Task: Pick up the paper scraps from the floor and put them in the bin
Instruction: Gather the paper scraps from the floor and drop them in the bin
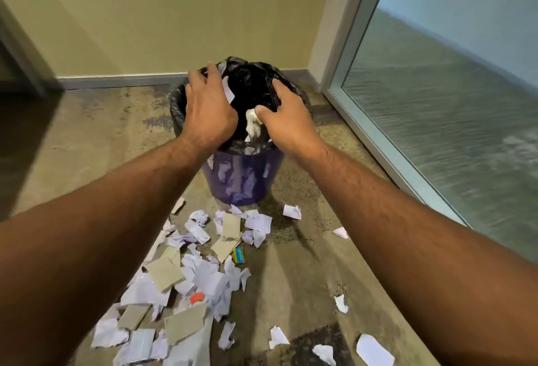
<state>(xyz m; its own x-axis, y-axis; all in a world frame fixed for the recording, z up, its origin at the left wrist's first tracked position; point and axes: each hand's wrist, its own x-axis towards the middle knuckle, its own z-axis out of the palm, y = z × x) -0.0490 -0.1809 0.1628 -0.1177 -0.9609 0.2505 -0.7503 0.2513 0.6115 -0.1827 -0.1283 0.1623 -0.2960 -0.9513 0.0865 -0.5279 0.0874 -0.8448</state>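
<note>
Over the mouth of a round purple plastic bin lined with a black plastic bag: both bare hands, palms down. Left hand above the left side of the opening, fingers loosely spread and curved downward, fingertips near the far rim beside a white scrap lying against the liner. Right hand above the right side, fingers curled down onto the crumpled black liner, thumb pointing inward toward a crumpled white wad of paper inside the bin. Whether either hand actually pinches anything: cannot tell, palms and fingertips hidden from above. Pale paper visible through the translucent purple wall, so some scraps already inside.

On the mottled grey-brown concrete floor, in front of the bin and nearer the camera: a dense scatter of torn white and pale lilac paper scraps, mixed with flat tan cardboard pieces. Among them a small yellow-and-blue box and a small orange-red piece. Further loose white scraps to the right, well apart from the main pile: one near the bin's base, others near the lower edge of the view.

Behind the bin, a plain yellowish wall with a grey skirting strip. To the right, a frosted glass panel in a pale metal frame.
</note>
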